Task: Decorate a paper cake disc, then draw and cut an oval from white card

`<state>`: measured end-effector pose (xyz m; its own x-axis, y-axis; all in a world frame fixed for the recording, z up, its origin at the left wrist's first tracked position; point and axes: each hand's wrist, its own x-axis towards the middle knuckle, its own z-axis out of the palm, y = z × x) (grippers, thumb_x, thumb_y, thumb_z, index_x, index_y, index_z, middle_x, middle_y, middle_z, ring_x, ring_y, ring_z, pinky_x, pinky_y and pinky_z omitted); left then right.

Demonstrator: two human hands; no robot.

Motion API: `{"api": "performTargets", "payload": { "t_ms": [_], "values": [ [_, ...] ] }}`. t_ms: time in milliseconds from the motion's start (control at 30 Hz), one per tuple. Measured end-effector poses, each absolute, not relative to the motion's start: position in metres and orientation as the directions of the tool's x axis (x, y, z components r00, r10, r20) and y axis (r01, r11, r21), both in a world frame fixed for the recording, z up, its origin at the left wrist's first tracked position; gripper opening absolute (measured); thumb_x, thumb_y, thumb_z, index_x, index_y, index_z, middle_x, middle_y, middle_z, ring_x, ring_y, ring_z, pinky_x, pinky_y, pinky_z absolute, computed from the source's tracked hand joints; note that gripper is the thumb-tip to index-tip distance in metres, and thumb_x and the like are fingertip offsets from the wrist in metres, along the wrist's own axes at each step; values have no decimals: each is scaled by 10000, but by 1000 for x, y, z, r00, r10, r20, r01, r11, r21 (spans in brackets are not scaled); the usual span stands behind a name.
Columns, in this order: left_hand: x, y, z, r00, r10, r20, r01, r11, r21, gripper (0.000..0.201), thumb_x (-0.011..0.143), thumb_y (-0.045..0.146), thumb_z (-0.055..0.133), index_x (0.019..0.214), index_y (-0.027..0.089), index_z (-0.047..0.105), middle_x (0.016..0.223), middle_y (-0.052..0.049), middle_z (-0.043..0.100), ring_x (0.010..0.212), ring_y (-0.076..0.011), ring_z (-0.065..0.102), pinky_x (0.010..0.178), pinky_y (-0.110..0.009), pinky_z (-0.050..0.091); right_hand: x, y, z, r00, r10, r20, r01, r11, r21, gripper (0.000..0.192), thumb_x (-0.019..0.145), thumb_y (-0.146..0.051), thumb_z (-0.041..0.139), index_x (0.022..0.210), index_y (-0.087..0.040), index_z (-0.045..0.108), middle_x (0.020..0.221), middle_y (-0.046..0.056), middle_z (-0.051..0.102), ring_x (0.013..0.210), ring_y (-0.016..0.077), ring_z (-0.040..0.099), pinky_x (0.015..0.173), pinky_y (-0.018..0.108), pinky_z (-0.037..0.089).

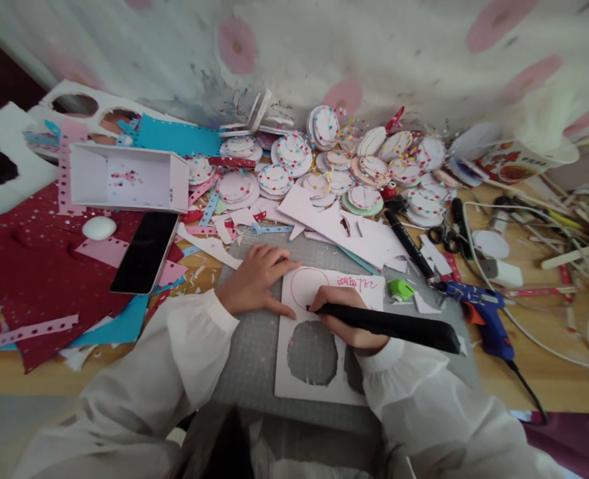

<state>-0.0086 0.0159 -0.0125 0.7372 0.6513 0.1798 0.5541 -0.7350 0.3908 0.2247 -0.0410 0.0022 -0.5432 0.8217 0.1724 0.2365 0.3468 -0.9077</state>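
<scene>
A white foam board (287,336) lies on the grey cutting mat (247,372) in front of me. Rough-edged round holes have been cut through its lower half. Near its top are a drawn red circle and some red handwriting. My left hand (258,279) rests flat at the board's upper left edge, fingers spread and thumb reaching onto the board. In my right hand (351,316) is a black utility knife (398,326), its front end at the lower part of the red circle. The blade itself is too small to make out.
Behind the mat stand several decorated paper-disc stacks (291,152). At left are a white box (129,176), a phone (144,253) and a white egg-shaped piece (99,228). On the right lie a blue glue gun (488,319), cables, scissors (444,236) and a black marker (408,243).
</scene>
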Motion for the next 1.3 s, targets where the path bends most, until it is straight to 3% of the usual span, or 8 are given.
{"api": "performTargets", "payload": {
  "t_ms": [267,500,767,900,1100,1200,1300],
  "values": [
    [-9,15,-12,741,646,183,548,-740,389,930,608,843,580,1254,173,590,1127,-135,585,1030,-298,513,925,-442,344,222,-41,-3,-680,710,182,315,508,-802,130,689,-129,462,766,-216,523,652,-11,540,565,132,488,557,261,364],
    [-9,15,-11,739,653,164,555,-728,402,941,596,840,592,1262,175,590,1133,-136,585,1042,-304,508,938,-451,342,228,-37,-2,-634,736,239,227,473,-851,135,707,-130,475,781,-221,541,656,-9,572,593,141,536,572,257,387],
    [-9,15,-11,741,654,153,557,-725,405,938,601,842,586,1269,184,586,1147,-136,581,1050,-305,508,939,-449,341,231,-34,-4,-727,650,222,234,538,-810,164,695,-117,454,788,-226,534,657,-6,549,615,154,524,586,279,367],
    [-9,16,-12,738,656,159,558,-726,403,954,591,849,582,1264,173,590,1138,-138,584,1046,-303,508,944,-452,340,233,-33,-2,-616,749,243,206,451,-868,130,722,-119,461,753,-226,527,649,8,577,595,156,538,578,285,395],
    [-9,15,-10,736,661,149,565,-719,405,930,598,828,611,1254,170,594,1137,-135,579,1048,-305,507,946,-448,337,238,-36,2,-528,811,253,199,408,-891,107,771,-145,507,769,-233,568,681,18,625,623,176,581,584,301,433],
    [-9,14,-8,733,667,131,569,-708,419,871,628,790,635,1266,199,580,1155,-125,567,1066,-309,498,958,-457,334,238,-39,4,-304,923,237,232,313,-921,93,821,-184,543,871,-241,597,768,13,645,646,164,587,589,289,446],
    [-9,13,-7,738,662,133,562,-711,422,861,635,779,638,1257,188,573,1138,-129,562,1054,-316,492,958,-473,336,235,-37,7,15,980,197,232,189,-954,86,839,-238,584,925,-245,571,729,-16,603,582,139,532,541,266,417]
  ]
}}
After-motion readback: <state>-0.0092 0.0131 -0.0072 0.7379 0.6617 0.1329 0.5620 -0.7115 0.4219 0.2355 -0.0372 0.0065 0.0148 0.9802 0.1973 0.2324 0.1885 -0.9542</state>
